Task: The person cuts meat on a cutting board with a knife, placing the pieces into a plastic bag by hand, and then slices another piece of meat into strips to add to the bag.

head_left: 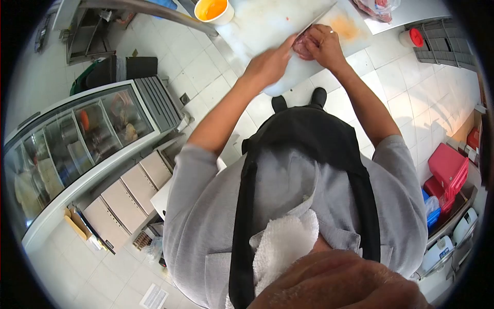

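My left hand is closed round the handle of a knife. The knife's blade points up and to the right, alongside a piece of raw red meat. Bent over that meat, my right hand grips it and presses it on the white cutting board. My fingers hide part of the meat, and the knife's handle is covered by my left hand. An orange-brown stain marks the board right of the blade.
A white tub with orange contents stands at the board's far left. Bagged meat lies at the far right. A red-lidded bucket is on the right. A glass-topped display case and pink containers flank me.
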The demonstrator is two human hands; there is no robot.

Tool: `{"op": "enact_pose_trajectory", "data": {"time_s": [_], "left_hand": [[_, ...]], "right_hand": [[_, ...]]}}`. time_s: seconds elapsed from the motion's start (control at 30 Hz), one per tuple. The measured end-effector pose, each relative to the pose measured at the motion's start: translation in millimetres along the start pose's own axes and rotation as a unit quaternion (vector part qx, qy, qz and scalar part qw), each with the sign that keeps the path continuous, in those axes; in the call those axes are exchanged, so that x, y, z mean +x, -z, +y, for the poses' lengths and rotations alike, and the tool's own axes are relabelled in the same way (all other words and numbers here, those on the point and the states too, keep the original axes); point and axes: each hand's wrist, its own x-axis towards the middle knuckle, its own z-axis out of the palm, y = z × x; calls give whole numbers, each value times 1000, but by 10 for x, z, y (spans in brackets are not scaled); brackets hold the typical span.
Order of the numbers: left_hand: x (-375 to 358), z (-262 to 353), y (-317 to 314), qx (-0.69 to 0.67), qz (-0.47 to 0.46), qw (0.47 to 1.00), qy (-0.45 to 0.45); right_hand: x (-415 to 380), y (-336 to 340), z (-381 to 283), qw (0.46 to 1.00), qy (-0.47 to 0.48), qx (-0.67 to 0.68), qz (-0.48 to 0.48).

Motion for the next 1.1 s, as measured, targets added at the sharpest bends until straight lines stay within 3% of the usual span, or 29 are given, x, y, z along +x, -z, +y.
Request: {"op": "enact_pose_trajectory", "data": {"time_s": [0.07, 0.1, 0.13, 0.2, 0.3, 0.37, 0.43, 0.57, 0.63, 0.73, 0.9, 0.93, 1.03, 1.07, 1.1], "left_hand": [[-387, -297, -177, -23, 45, 998, -35], [-360, -289, -253, -28, 115, 989, -90], [-200, -268, -352, -31, 115, 989, -88], [350, -48, -218, -14, 23, 1000, -9], [679, -21, -67, -2, 24, 999, -42], [529, -47, -64, 24, 56, 998, -20], [277, -15, -22, 51, 78, 996, -3], [-330, 171, 198, 57, 13, 997, 44], [-514, 229, 270, 69, -31, 996, 56], [-537, 194, 199, 78, -63, 992, 72], [143, 5, -147, -13, 31, 999, -28], [16, -44, -159, -14, 33, 999, -26], [-380, -386, -350, 25, 141, 980, -140], [-183, -264, -301, 23, 141, 980, -142], [38, -42, -207, -15, 69, 995, -67]], "right_hand": [[32, 31, -27, 1000, -1, 7, 5], [29, 17, -8, 1000, 6, 2, 19], [-7, 6, -19, 1000, 15, 1, 25], [-12, -3, -54, 1000, 6, 3, 13], [20, 45, -45, 1000, -6, 0, -25], [35, 34, -33, 999, -16, 4, -47], [2, 39, -35, 993, -46, 109, 3], [-23, 140, -106, 993, -49, 86, 60], [-35, 131, -92, 1000, -21, 17, 5], [-16, 123, -119, 1000, -25, 11, -5], [-13, 77, -78, 999, -16, 29, 6], [-4, 84, -61, 1000, -20, 24, 1], [-29, 72, -61, 1000, -22, 21, 3], [-4, 100, -8, 1000, -23, 18, 2], [-30, 92, -24, 1000, -15, 18, 2]]}}
